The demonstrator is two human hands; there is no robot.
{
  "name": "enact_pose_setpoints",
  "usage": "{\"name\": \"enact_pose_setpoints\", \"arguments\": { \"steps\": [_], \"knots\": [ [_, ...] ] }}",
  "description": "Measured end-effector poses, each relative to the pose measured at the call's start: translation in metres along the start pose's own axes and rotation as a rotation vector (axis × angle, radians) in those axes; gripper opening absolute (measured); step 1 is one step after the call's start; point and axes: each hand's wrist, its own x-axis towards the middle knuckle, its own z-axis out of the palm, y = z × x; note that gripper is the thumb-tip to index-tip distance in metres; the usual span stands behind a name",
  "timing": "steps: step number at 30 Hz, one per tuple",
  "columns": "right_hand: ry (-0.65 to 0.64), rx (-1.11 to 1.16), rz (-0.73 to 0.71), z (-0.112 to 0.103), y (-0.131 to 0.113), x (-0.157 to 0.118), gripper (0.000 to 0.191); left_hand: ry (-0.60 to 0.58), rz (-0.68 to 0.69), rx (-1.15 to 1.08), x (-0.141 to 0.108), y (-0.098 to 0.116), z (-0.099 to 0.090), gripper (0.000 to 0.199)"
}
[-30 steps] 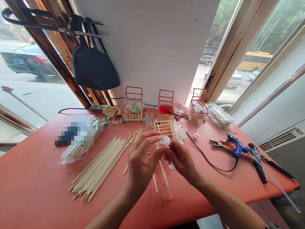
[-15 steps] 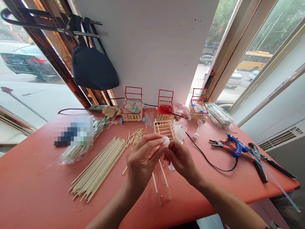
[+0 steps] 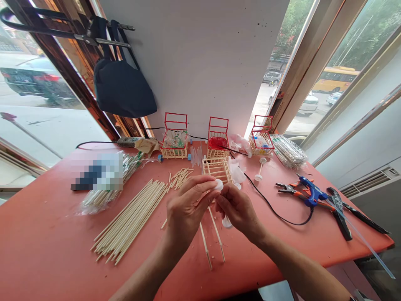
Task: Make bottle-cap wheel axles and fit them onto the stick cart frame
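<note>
My left hand (image 3: 191,202) pinches a round white plastic cap (image 3: 219,185) between thumb and fingers. Beside it, my right hand (image 3: 236,205) is closed, its fingertips close against the cap; what they grip is hidden. A second white cap (image 3: 227,222) shows just below the right fingers. Beyond the hands is a small frame of wooden sticks (image 3: 216,169), partly covered by them. Two long thin sticks (image 3: 216,234) stretch from under the hands toward me.
Loose wooden sticks (image 3: 130,221) lie left, with short cut pieces (image 3: 181,177) nearby. Three small stick carts with red handles, one a cart (image 3: 174,146) at left, line the wall. At right lie a blue glue gun (image 3: 313,192), pliers (image 3: 286,189) and a capped axle (image 3: 260,169).
Both hands stay almost in place, still together at the cap. The second cap below my right hand has shifted slightly down and right, and more of it shows.
</note>
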Motion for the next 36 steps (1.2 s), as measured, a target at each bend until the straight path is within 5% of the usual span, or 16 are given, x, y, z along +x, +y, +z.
{"name": "enact_pose_setpoints", "arguments": {
  "steps": [9,14,24,36],
  "knots": [
    [-0.003,0.017,0.013,-0.0007,-0.0032,-0.0003,0.024,-0.007,-0.009,0.018,-0.0011,-0.0008,0.0,0.018],
    [0.022,0.028,0.007,-0.003,-0.0049,0.0026,0.024,-0.009,-0.104,0.006,-0.0014,0.0007,-0.0036,0.049],
    [0.046,0.017,-0.038,-0.0013,-0.0024,0.0017,0.024,-0.008,0.008,0.075,-0.0003,0.0022,-0.0026,0.027],
    [0.021,0.054,-0.021,0.001,0.0001,0.0017,0.024,0.009,0.036,0.042,-0.0027,0.0034,0.0007,0.025]
  ]
}}
